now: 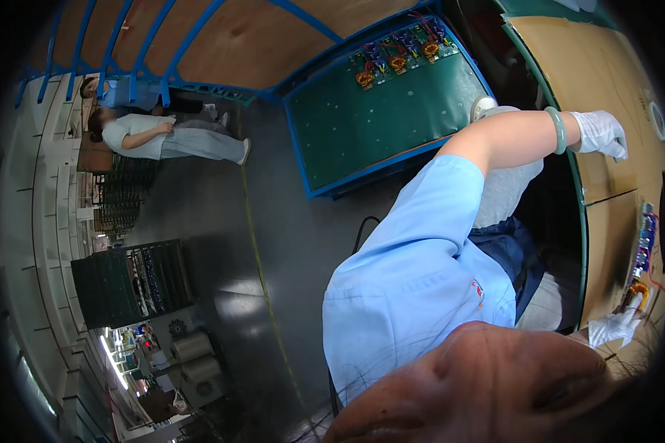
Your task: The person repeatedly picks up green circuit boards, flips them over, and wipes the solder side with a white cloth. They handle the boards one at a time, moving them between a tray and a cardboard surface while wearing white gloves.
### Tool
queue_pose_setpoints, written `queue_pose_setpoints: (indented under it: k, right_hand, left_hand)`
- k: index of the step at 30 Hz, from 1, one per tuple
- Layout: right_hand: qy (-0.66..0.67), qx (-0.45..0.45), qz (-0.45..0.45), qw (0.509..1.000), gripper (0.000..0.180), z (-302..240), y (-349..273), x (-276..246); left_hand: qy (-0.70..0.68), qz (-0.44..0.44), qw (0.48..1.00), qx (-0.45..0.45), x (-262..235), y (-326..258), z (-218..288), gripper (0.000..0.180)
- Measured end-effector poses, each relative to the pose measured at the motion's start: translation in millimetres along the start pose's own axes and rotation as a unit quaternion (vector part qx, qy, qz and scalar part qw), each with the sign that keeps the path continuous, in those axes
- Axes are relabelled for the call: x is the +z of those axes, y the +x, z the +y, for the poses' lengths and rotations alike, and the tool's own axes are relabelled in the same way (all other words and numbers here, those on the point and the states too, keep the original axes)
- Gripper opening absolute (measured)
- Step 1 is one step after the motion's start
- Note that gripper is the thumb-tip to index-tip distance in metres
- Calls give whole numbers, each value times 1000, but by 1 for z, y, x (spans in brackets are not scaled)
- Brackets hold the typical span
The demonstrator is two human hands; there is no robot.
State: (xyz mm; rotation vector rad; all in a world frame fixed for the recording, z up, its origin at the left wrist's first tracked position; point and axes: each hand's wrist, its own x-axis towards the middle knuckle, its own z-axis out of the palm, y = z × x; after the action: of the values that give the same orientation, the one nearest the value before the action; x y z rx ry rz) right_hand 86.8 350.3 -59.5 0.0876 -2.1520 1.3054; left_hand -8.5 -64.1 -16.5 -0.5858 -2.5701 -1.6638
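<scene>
My left hand (601,135), in a white glove with a green bangle at the wrist, reaches out over the brown board-topped bench (606,81). Its fingers are bent together, and anything inside them is hidden. My right hand (615,327), also gloved, is at the lower right, its fingertips closed on the end of a circuit board (644,244) beside an orange copper coil (638,295). Blue-purple cylindrical parts and red wires show along this board. My face hides most of the right forearm.
A blue-framed cart (369,133) with a green top carries several circuit boards (399,59) with coils. A roll of tape (657,120) lies on the bench. Two people (162,136) are at the far left. A dark rack (133,284) stands across the yellow-lined floor.
</scene>
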Motion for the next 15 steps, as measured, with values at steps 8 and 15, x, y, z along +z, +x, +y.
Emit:
queue_pose_setpoints:
  k: [8, 15]
  right_hand:
    - [-218, -48, 69, 972, 61, -69, 0, 60]
    - [24, 13, -22, 999, 48, -87, -44, 88]
  left_hand:
    - [116, 19, 985, 127, 38, 17, -14, 33]
    - [94, -114, 949, 277, 98, 4, 45, 39]
